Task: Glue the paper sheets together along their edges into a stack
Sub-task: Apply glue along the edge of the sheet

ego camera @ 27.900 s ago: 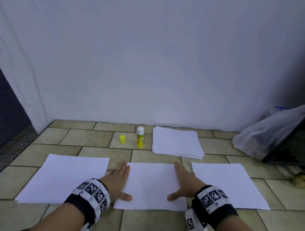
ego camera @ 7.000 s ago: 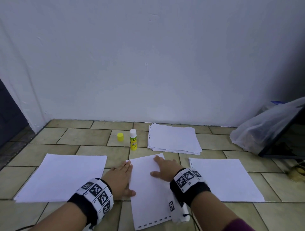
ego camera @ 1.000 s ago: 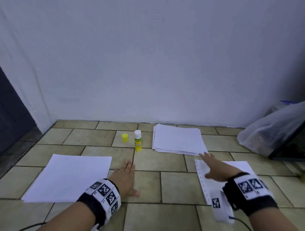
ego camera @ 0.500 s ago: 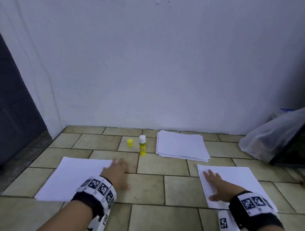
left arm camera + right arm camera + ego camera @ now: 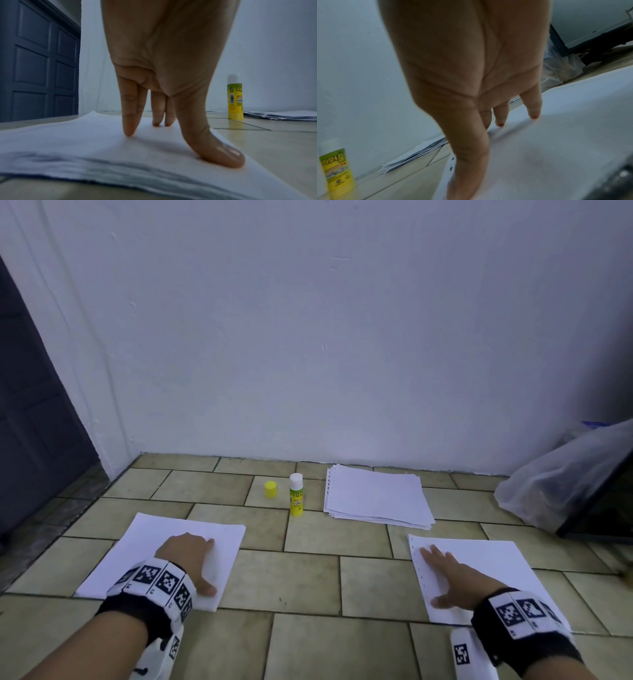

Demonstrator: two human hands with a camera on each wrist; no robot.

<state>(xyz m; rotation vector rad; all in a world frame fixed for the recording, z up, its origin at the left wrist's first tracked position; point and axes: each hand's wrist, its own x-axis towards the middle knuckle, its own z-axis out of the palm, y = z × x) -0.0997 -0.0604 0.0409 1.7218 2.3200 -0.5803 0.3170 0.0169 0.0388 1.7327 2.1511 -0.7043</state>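
Two white sheets lie on the tiled floor. My left hand [image 5: 197, 561] stands arched on the left sheet [image 5: 137, 556], fingertips and thumb pressing down on it [image 5: 181, 135]. Flat on the right sheet [image 5: 496, 566], near its hole-punched left edge, rests my right hand [image 5: 440, 577], fingers straight [image 5: 481, 157]. Whether a second sheet lies under the right one cannot be told. An uncapped yellow glue stick [image 5: 296, 495] stands upright between the hands at the back, with its yellow cap [image 5: 270, 488] to its left. A pile of paper [image 5: 376, 496] lies right of the glue.
A white wall runs close behind the glue and the pile. A dark door [image 5: 30, 405] stands at the left. At the far right a clear plastic bag [image 5: 561, 477] leans against a dark panel [image 5: 613, 508]. Bare tiles [image 5: 308, 570] lie between the two sheets.
The middle sheet is gone from the centre and a hole-punched sheet now lies at the right. My left hand moved left from bare floor onto the left sheet. My right hand settled flat.
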